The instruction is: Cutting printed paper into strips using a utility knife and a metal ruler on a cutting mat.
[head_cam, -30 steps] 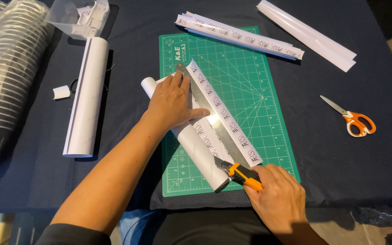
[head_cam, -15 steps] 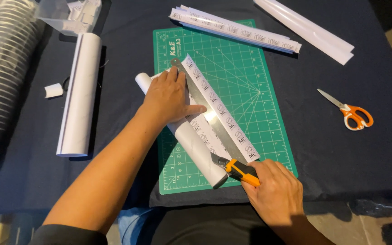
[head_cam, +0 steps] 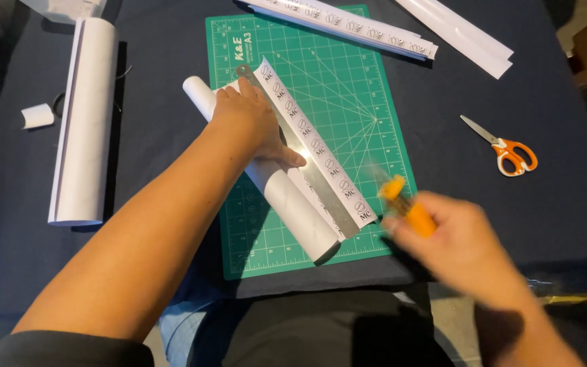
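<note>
Right hand (head_cam: 467,248) has lifted off the ruler's near end since half a second ago and now sits to the right of it, just past the mat's right edge, blurred with motion. Fingers closed round an orange-handled craft knife (head_cam: 405,207); blade end points up-left toward the mat, tip too blurred to make out.

Left hand (head_cam: 249,122) unchanged: palm down, fingers pressed together on the steel ruler (head_cam: 307,160), thumb stretched along the ruler's shiny face. Ruler lies diagonally, far-left to near-right, on the green cutting mat (head_cam: 368,88). Along its right edge shows a printed paper strip (head_cam: 321,146), white with a row of small round marks. Along its left side, touching, lies a white paper roll (head_cam: 287,200), same diagonal, its near end reaching toward the mat's near edge.

Mat rests on a dark cloth-covered table (head_cam: 565,102). Far edge of mat: more long printed strips (head_cam: 348,27) lying across the corner, plain white folded sheets (head_cam: 456,34) just beyond to the right. Orange-handled scissors (head_cam: 507,149) well right of the mat, blades shut. Left of the mat, well apart, a larger white roll (head_cam: 86,122) lies lengthwise; a small white paper curl (head_cam: 37,116) beside it.
</note>
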